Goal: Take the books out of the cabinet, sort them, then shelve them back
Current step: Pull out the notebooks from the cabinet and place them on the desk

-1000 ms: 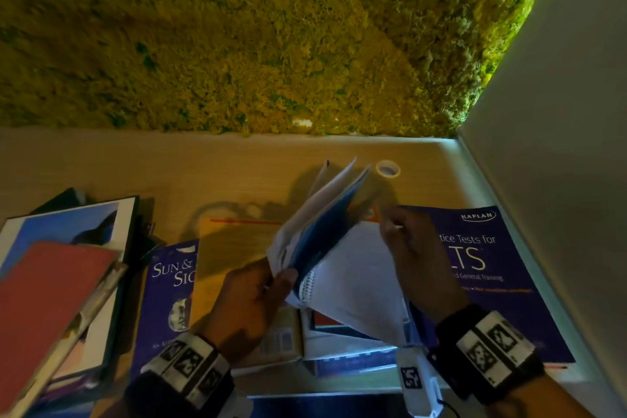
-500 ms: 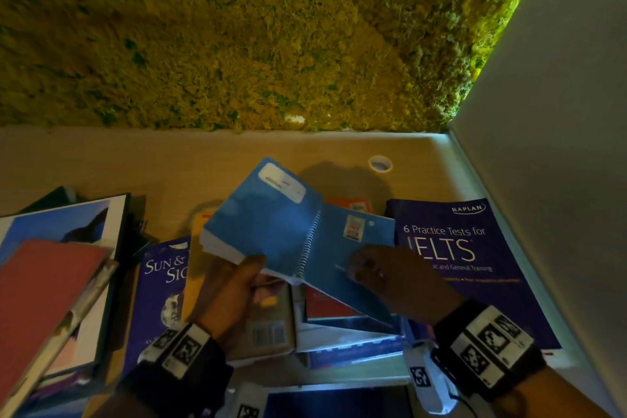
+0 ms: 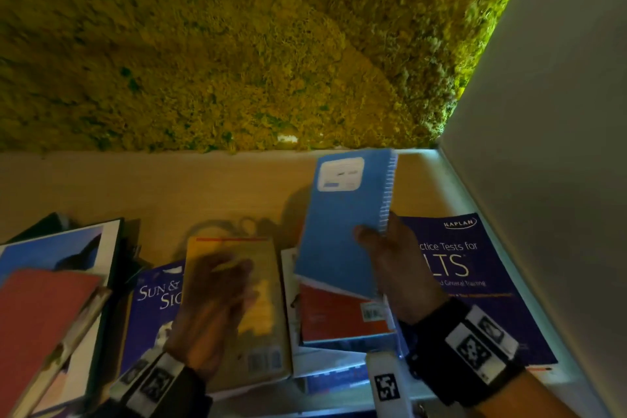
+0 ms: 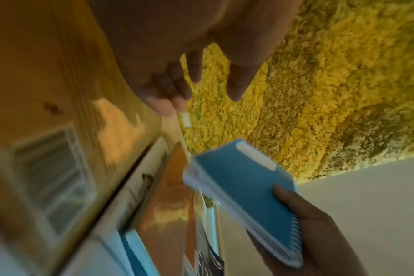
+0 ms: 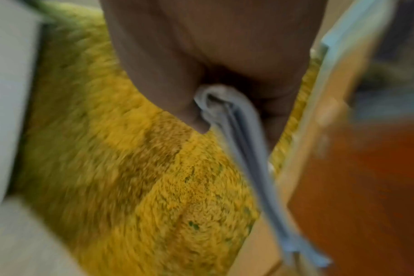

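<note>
My right hand grips a closed blue spiral notebook by its spine edge, holding it upright above the wooden surface; the notebook also shows from the left wrist, and edge-on from the right wrist. My left hand, blurred and with fingers loose, hovers over a yellow book and holds nothing; its fingers are spread. A purple Kaplan test book, a red book and a purple "Sun &" book lie flat.
A yellow-green moss wall stands behind the surface. A pale side panel closes the right. On the left a stack holds a red-covered book and a blue-and-white one.
The notebook was open and held by both hands; now it is closed and raised up and to the right in my right hand alone. My left hand let go and dropped back.
</note>
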